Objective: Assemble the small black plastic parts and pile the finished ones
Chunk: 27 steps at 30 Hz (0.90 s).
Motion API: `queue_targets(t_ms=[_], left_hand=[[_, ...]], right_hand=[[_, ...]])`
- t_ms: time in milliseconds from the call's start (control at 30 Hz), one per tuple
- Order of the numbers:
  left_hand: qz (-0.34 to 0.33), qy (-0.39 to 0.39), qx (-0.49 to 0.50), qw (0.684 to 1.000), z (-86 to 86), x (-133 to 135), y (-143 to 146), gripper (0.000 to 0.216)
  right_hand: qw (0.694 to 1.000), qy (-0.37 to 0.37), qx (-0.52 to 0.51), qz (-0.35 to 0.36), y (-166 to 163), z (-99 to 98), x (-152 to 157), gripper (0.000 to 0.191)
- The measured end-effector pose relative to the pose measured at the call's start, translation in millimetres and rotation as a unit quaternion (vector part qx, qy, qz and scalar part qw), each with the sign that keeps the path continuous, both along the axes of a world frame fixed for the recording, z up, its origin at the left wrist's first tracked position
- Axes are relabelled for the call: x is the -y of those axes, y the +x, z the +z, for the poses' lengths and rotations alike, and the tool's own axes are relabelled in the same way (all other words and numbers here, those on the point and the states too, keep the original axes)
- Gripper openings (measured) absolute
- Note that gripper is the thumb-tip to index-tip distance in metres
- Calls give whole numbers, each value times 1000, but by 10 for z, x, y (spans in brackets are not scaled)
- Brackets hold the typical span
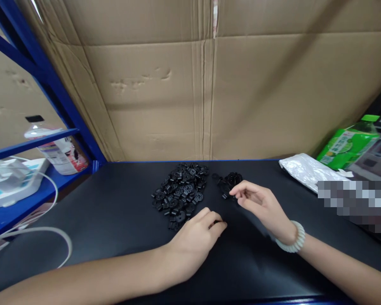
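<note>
A heap of small black plastic parts (180,192), some round with holes like little wheels, lies on the black tabletop. Just in front of it is my left hand (198,239), palm down, its thumb and fingertips brought together. Whatever those fingertips may hold is hidden. A smaller pile of black parts (231,180) sits to the right of the heap. My right hand (262,205), with a pale coiled band (300,237) round the wrist, hovers at the near side of this pile. Its fingers are bent but apart from the thumb, and nothing shows between them.
Cardboard (152,93) walls off the back. At left, a blue shelf frame (60,103) carries a bottle (62,148) and a power strip (15,182); a white cable (66,241) loops onto the table. A silver bag (307,169) and green bottle (346,146) are at right.
</note>
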<state>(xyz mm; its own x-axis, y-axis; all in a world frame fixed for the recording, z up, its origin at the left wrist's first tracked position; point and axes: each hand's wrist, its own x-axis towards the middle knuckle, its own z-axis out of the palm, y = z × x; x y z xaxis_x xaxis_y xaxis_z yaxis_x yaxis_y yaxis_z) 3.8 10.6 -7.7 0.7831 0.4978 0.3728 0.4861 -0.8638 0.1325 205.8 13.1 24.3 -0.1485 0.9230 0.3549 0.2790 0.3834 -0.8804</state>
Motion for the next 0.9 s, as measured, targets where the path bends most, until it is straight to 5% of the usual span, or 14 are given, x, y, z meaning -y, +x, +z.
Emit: queue_targets(t_ms=[167, 300, 433, 567, 900], left_hand=[[-24, -46, 11, 999, 109, -22, -20, 24], [-48, -100, 137, 984, 165, -38, -26, 21], [-28, -168, 292, 941, 198, 8, 2, 24], [-17, -255, 379, 889, 173, 58, 26, 23], [-19, -270, 361, 892, 102, 53, 51, 24]], right_hand=[[993, -88, 3, 78, -40, 26, 85, 13], [980, -154, -13, 125, -61, -8, 91, 18], [960, -227, -75, 149, -92, -51, 76, 17], [898, -323, -168, 246, -147, -69, 100, 23], [899, -319, -134, 268, -239, -85, 100, 15]])
